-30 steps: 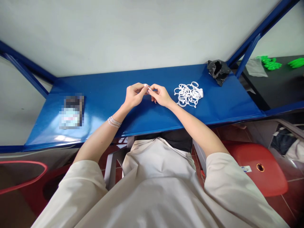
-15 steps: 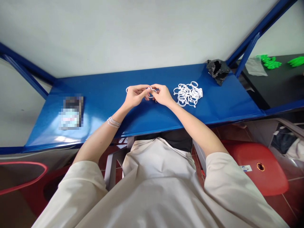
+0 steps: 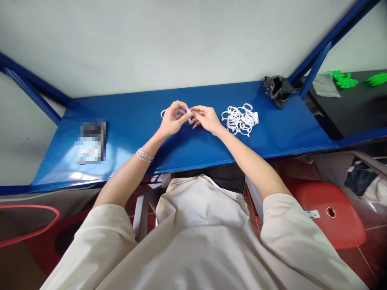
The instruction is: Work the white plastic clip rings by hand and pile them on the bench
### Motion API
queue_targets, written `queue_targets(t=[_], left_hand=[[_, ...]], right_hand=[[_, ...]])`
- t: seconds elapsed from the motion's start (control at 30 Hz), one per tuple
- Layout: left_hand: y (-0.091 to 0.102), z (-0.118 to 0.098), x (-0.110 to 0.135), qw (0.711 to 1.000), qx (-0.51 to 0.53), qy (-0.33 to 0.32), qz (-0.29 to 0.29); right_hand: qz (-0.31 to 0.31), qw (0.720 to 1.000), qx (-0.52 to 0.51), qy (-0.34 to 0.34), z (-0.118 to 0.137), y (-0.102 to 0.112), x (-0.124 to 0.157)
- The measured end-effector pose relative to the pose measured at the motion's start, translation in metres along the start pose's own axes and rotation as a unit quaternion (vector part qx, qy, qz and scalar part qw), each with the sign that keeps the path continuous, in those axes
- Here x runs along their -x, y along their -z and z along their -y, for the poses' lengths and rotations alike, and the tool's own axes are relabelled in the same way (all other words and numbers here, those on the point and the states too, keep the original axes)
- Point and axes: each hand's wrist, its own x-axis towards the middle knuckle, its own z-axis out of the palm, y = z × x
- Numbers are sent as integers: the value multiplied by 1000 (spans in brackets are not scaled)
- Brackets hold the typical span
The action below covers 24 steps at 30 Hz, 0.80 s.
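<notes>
Above the middle of the blue table, my left hand [image 3: 173, 121] pinches a small white plastic ring [image 3: 189, 111] between thumb and forefinger. My right hand [image 3: 209, 120] meets it from the other side, its thumb and fingertips closed on the same ring. The ring is turned nearly edge-on, and fingers cover part of it. Another white ring [image 3: 163, 114] lies on the table just beyond my left hand, partly hidden by it. To the right of my right hand is a loose pile of similar white rings [image 3: 238, 119] with small knobs on them.
The blue table [image 3: 133, 112] runs along a pale wall. A crumpled black bag [image 3: 277, 90] stands at its back right corner. A blurred-out object [image 3: 90, 143] lies at the left. Green pieces [image 3: 344, 79] sit on a dark table at right. A red stool [image 3: 326, 209] is beside me.
The white ring between my hands has turned from showing its round opening to nearly edge-on. My left fingers have lifted and bent more. The pile has stayed as it was.
</notes>
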Motion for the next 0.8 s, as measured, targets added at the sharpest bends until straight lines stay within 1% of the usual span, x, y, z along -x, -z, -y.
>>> queue_targets(t=[0.17,0.27,0.4,0.5,0.6,0.7,0.8], left_hand=[[1,2,0,998,-67,-14,-2],[1,1,0,996,-80,-27,-1],[2,-2,-2,998,-52,-12,-14],[3,-3,-4,1000,-8,17,-24],[4,-1,-6,999,17,29,-28],[6,0,-9,998,16,32,-46],[7,-1,-11,996,2,49,-73]], right_hand=[[13,1000,-4,-5,-2,3,-1],[17,1000,-17,0,-4,4,-1],[19,1000,-18,-5,-5,7,-2],[7,1000,-4,-16,-6,8,-3],[-5,1000,7,-26,-7,8,-5],[-11,999,11,-32,-7,7,-5],[-13,999,17,-37,-4,6,-3]])
